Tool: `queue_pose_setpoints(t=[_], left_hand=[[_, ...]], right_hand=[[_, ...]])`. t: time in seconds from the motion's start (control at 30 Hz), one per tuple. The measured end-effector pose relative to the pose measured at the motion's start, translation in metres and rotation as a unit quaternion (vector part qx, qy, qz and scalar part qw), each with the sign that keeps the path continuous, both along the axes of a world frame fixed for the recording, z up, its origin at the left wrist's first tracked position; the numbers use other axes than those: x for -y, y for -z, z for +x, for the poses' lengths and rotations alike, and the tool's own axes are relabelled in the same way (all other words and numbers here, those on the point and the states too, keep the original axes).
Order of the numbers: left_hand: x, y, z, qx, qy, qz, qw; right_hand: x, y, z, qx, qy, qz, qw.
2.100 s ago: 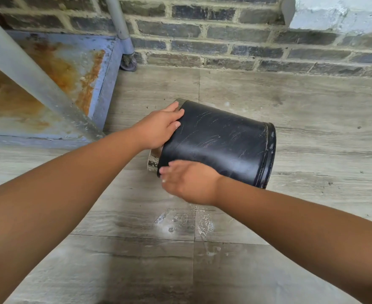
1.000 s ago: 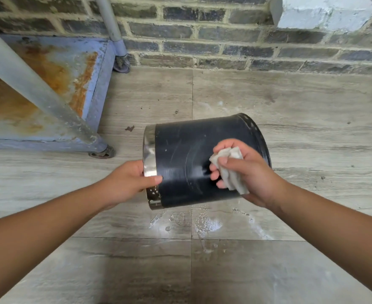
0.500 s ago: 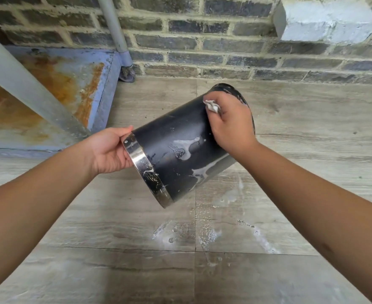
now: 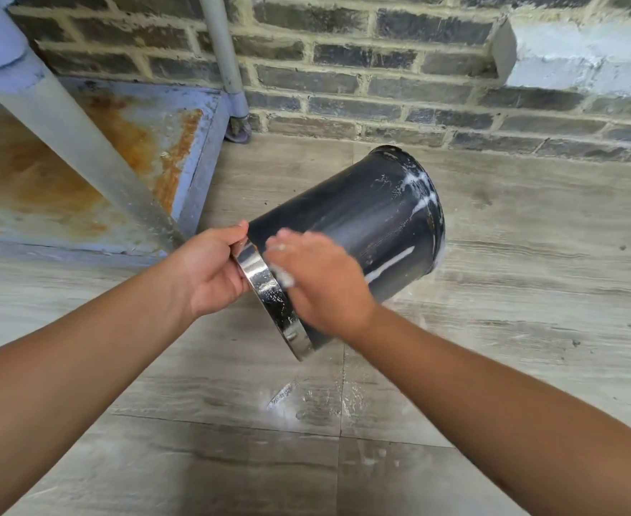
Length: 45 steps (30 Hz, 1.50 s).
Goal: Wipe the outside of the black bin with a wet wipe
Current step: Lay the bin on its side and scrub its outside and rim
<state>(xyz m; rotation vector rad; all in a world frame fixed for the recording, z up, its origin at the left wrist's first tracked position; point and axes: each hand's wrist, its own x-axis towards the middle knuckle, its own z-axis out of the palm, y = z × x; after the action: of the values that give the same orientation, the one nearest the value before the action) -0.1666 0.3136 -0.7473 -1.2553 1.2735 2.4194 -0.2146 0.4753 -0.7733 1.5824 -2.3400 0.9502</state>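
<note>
The black bin (image 4: 366, 225) hangs tilted above the floor, its shiny metal rim (image 4: 269, 296) toward me and its base pointing at the brick wall. White soapy streaks run along its side near the base. My left hand (image 4: 209, 271) grips the rim at its upper left. My right hand (image 4: 321, 281), blurred by motion, presses a white wet wipe (image 4: 284, 277) against the bin's side just beyond the rim; only a sliver of the wipe shows under the fingers.
A rusty blue metal platform (image 4: 94, 169) with a slanted grey pole (image 4: 83, 150) fills the left. A thin pipe (image 4: 224, 57) on a foot stands by the brick wall (image 4: 381, 80). Wet foam patches (image 4: 306, 398) lie on the grey tile floor below the bin.
My right hand has slid the wipe down the bin's side from the base end to near the rim. The bin has stayed tilted in my left hand's grip.
</note>
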Motion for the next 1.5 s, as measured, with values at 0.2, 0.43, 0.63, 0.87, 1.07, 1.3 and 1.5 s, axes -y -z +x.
queue_pose_setpoints(t=[0.2, 0.43, 0.63, 0.87, 1.07, 1.3, 1.5], left_hand=[[-0.002, -0.006, 0.002, -0.004, -0.003, 0.001, 1.000], [-0.010, -0.008, 0.007, 0.006, -0.014, 0.000, 1.000], [-0.028, 0.001, 0.030, 0.046, -0.061, 0.036, 0.996], [-0.042, 0.015, 0.049, 0.067, -0.082, 0.067, 0.992], [-0.040, 0.018, 0.048, 0.063, -0.092, 0.076, 0.991], [-0.039, 0.020, 0.051, 0.059, -0.091, 0.082, 0.991], [-0.044, 0.020, 0.051, 0.065, -0.104, 0.070, 0.990]], right_hand=[[-0.006, 0.008, 0.052, 0.150, -0.156, -0.035, 0.976], [-0.038, -0.029, 0.004, 0.332, 0.052, -0.186, 0.923], [-0.084, -0.052, -0.112, 0.518, 0.256, -0.474, 0.664], [-0.081, -0.023, -0.124, 0.288, 0.244, -0.222, 0.899], [-0.067, -0.003, -0.103, 0.017, 0.231, 0.030, 0.972], [-0.060, -0.001, -0.068, 0.017, 0.160, 0.015, 0.987], [-0.051, 0.003, -0.025, 0.030, 0.031, 0.033, 0.999]])
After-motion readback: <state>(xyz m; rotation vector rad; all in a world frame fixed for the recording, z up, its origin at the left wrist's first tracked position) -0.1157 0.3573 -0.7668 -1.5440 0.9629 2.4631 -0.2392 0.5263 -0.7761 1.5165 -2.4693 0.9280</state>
